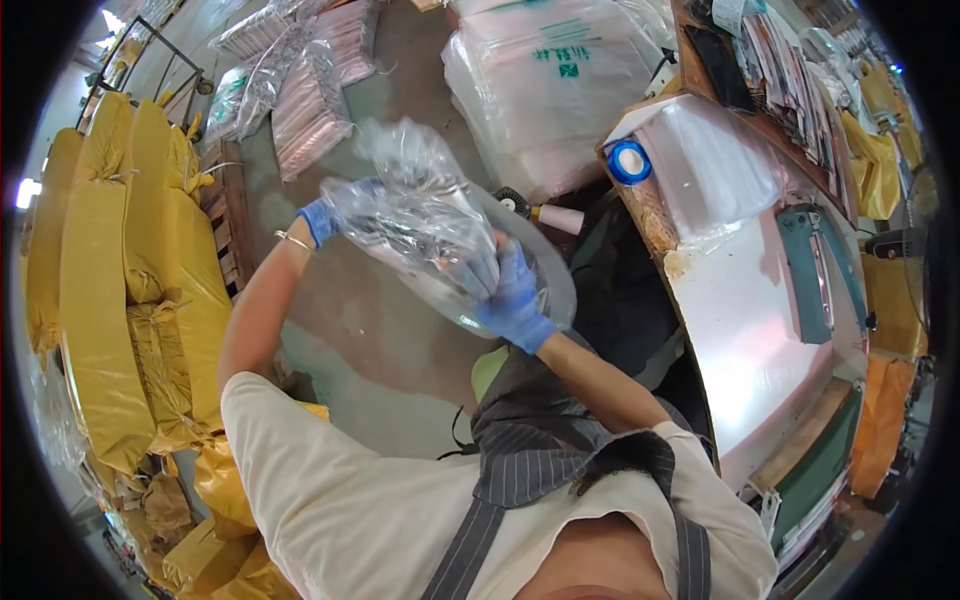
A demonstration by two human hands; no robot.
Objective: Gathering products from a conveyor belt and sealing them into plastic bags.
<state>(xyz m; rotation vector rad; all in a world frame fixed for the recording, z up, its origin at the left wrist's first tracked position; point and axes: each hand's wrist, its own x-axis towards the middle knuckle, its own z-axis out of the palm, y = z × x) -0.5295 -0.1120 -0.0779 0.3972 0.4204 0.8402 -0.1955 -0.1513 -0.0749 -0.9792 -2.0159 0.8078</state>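
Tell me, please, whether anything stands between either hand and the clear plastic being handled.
Apart from the blue gloves, nothing visible does: the right hand grips the clear plastic at its right side, and the left hand is at its left end, though the plastic partly hides that hand.

The head-worn fisheye looks steeply down toward the floor (400,365), close above the wearer's torso (525,525) at six o'clock.

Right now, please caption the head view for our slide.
Gloved left hand and right hand handle crumpled clear plastic near a white tabletop.
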